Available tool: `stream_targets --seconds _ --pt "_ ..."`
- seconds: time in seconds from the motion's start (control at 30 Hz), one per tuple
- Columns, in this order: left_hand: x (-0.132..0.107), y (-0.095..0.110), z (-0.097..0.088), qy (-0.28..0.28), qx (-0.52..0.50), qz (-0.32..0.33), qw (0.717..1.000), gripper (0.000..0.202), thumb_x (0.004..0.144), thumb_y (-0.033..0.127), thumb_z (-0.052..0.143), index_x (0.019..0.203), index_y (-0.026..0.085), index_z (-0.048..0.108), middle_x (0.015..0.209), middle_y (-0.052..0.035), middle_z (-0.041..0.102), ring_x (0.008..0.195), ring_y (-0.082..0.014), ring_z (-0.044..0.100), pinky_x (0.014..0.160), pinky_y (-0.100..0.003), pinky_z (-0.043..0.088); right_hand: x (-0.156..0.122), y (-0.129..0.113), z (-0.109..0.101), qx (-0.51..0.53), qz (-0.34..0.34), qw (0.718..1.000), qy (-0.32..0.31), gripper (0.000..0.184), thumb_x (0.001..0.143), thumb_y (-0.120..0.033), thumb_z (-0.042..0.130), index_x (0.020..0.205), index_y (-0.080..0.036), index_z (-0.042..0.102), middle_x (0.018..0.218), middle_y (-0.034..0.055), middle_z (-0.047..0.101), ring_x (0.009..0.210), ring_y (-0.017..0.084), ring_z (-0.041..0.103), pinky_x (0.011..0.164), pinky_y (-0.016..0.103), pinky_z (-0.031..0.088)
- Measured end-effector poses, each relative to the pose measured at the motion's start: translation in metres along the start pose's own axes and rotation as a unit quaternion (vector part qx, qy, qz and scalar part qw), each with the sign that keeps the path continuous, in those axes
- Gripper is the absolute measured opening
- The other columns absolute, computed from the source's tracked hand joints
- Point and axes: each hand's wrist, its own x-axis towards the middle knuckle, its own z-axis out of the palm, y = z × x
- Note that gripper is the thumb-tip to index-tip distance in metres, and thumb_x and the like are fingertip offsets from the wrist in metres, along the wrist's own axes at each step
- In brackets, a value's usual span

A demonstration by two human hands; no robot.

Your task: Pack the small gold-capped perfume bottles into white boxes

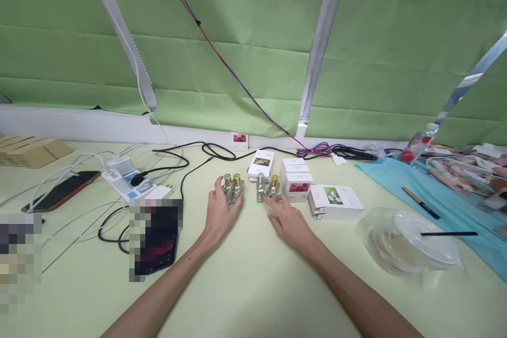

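My left hand [223,214] is curled around a pair of small glass perfume bottles [237,190] standing upright on the table, with its thumb and fingers on either side of them. One has a gold cap, the other a paler, greenish cap. To the right, a second pair of similar glass bottles [260,190] stands close together. My right hand [291,222] lies low in front of that pair, its fingers apart and the index fingertip at the bottles' base; I cannot tell whether it touches. White boxes with a pink flower picture [299,188] stand just behind this hand.
Flat white boxes [344,202] lie right of the upright ones, another white box [261,161] behind the bottles. A power strip [134,185] with tangled cables and a dark phone [158,243] occupy the left. A plastic-wrapped spool [412,237] and blue cloth [390,174] lie right.
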Motion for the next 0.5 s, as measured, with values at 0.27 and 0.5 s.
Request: stream_targets --seconds 0.27,0.5 --pt "-0.001 0.007 -0.010 -0.026 0.012 0.001 1.000 0.090 0.081 0.056 0.067 0.151 0.020 0.024 0.126 -0.0186 0.061 0.128 -0.0401 0.049 0.093 -0.049 0.049 0.002 -0.006 -0.008 -0.003 0.020 1.000 -0.005 0.046 0.101 -0.023 0.045 0.146 -0.030 0.041 0.128 0.0115 0.049 0.077 0.019 0.064 0.073 0.032 0.050" --pt "0.002 0.009 -0.014 -0.020 0.064 0.023 0.998 0.093 0.069 0.035 0.071 0.149 0.019 0.026 0.136 -0.0186 0.055 0.125 -0.0417 0.049 0.092 -0.051 0.050 0.000 -0.005 -0.007 -0.009 0.018 1.000 0.020 0.045 0.099 -0.020 0.047 0.143 -0.029 0.043 0.124 0.0113 0.053 0.068 0.017 0.063 0.068 0.032 0.050"
